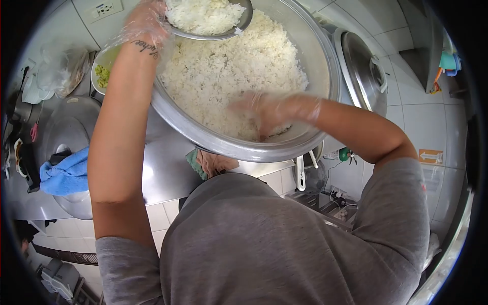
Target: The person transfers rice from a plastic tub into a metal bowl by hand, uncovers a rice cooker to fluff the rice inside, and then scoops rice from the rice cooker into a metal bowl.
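Observation:
A large metal pot [203,133] holds a heap of cooked white rice [229,66]. Over its far side is a shallow metal bowl [247,20], also filled with rice. My left hand [151,21], in a clear plastic glove, grips this bowl at its left rim; the fingertips are partly out of frame. Down in the pot, near its front wall, my right hand [262,111] touches the rice. It wears a clear glove too, and motion smears its fingers, so their pose is unclear.
Left of the pot stands a white container [101,76] with chopped green food. A blue cloth [66,172] lies on a round metal lid [71,122]. Folded cloths [216,162] sit at the counter's front edge. Another lidded pot [363,71] stands at right.

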`<control>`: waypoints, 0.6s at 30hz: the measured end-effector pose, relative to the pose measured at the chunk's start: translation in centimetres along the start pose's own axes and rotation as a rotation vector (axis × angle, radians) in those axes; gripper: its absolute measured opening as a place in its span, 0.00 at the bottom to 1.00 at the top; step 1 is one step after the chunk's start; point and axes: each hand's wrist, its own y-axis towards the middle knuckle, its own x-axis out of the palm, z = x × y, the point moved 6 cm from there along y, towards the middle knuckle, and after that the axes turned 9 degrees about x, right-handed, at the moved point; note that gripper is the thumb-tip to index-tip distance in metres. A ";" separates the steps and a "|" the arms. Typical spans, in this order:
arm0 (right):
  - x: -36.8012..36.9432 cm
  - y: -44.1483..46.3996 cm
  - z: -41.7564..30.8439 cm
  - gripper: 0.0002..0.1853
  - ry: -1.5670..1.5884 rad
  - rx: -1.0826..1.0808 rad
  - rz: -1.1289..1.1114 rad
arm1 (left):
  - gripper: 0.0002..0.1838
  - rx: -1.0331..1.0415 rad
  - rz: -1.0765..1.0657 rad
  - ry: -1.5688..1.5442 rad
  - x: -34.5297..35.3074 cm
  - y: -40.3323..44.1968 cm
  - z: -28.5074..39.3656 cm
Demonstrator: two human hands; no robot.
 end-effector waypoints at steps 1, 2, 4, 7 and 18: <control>-0.5 0.4 -0.3 0.39 0.008 0.001 0.008 | 0.09 -0.517 0.170 -0.833 1.3 -0.7 -2.7; -0.6 0.8 -0.8 0.43 0.016 0.032 -0.113 | 0.09 -0.518 0.164 -0.826 1.3 -0.8 -2.1; -0.2 1.1 -0.7 0.48 0.025 0.058 -0.237 | 0.06 -0.449 0.187 -0.884 1.2 -1.2 -1.5; 0.3 1.8 -0.2 0.39 0.118 0.017 -0.171 | 0.06 -0.395 0.159 -0.994 0.9 -0.9 -1.8; -0.9 1.4 -1.8 0.37 0.000 -0.171 0.244 | 0.12 -0.314 0.123 -1.102 0.2 -0.4 -2.6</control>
